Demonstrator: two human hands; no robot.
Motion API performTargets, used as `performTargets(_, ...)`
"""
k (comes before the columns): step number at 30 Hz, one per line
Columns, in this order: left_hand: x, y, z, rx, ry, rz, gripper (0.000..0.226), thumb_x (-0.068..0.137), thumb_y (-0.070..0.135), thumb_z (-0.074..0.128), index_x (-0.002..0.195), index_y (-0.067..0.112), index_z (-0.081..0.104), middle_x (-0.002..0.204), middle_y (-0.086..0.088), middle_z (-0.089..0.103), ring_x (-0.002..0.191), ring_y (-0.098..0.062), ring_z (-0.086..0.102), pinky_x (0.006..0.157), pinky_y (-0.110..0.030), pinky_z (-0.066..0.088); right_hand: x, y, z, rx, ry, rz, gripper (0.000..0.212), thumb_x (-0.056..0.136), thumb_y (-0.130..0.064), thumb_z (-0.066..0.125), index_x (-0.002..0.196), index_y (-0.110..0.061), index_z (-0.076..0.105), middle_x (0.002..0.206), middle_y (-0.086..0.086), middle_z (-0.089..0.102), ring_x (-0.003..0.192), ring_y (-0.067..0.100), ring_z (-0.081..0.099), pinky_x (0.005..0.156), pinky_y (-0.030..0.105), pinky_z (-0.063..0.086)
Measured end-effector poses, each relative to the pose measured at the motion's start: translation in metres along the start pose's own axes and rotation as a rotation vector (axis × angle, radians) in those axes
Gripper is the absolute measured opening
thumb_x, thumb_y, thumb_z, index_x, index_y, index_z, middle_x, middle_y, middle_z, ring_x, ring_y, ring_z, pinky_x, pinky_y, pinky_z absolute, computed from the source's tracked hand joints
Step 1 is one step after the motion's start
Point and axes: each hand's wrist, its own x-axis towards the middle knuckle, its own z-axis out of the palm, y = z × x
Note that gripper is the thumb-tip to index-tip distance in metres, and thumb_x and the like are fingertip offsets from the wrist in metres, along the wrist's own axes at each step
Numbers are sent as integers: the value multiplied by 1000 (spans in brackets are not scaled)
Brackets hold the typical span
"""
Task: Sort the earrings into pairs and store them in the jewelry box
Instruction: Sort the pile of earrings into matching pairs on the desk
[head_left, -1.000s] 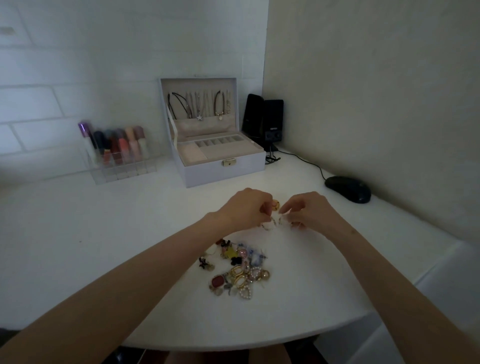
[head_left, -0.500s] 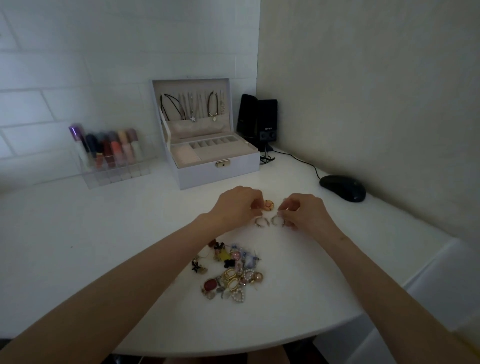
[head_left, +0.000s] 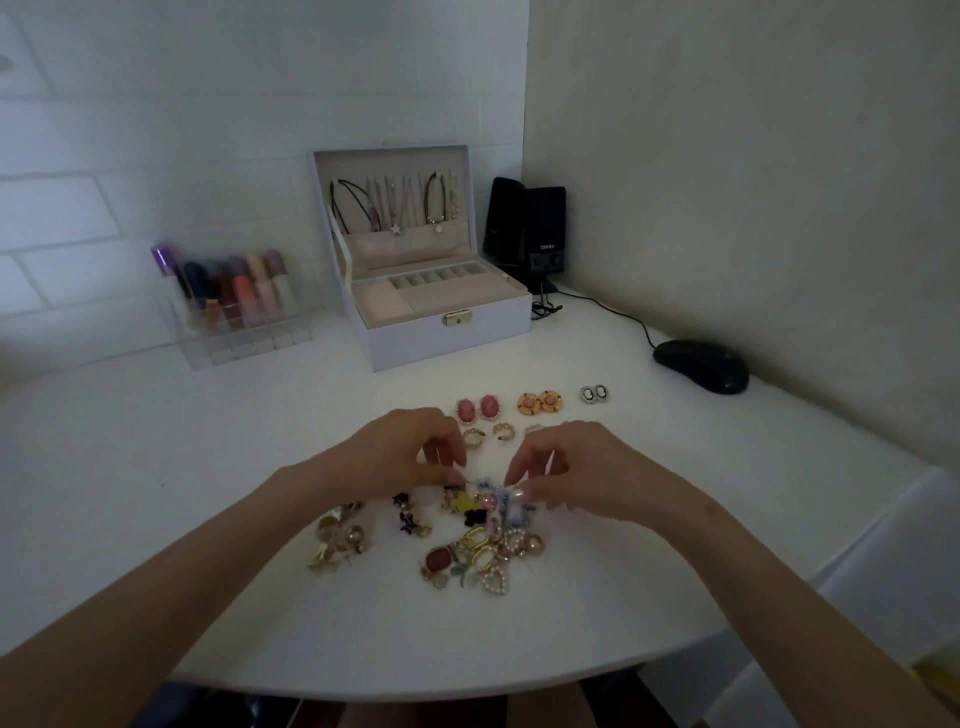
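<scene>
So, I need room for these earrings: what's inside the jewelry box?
Necklaces hang in the raised lid of the jewelry box. Its tray shows a row of small slots and a padded section, seemingly empty. Anything beneath the tray is hidden.

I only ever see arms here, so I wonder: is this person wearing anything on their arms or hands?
Nothing visible. The left arm and right arm are bare up to the picture's edge: no sleeves, gloves, watch or bracelets. The left hand and right hand show no rings that I can make out, though they are slightly blurred.
</scene>
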Motion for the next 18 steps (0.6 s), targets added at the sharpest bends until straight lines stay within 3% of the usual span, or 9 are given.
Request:
performTargets(3,-5,-2,1,2,-33,-4,11,83,25,66,94,24,63,86,18,52,75,5,52,67,-7,40,0,-2,6,-25,0,13,8,79,-20,72,87,-19,68,70,-7,58,54,3,55,51,10,43)
performTargets(8,-13,-4,-5,-60,-103,-7,17,84,19,66,100,23,62,83,16,59,74,9,54,67,-7,42,-1,-6,13,59,-10,35,10,80,-14,70,85,-20,65,69,-2,61,54,3,56,59,22,53)
performTargets(12,-20,-6,-11,-74,-148,19,5,88,24,61,92,26,63,85,15,62,75,4,56,68,-9,42,0,-8,18,53,-2,18,10,82,-15,69,91,-16,70,82,2,66,73,16,64,73,31,58)
performTargets(18,-26,-7,-13,-60,-108,22,20,89,33,56,85,16,66,81,8,64,73,-4,58,68,-12,42,1,-11,16,171,-115,6,24,87,0,58,107,-10,68,85,3,68,74,14,68,73,21,56)
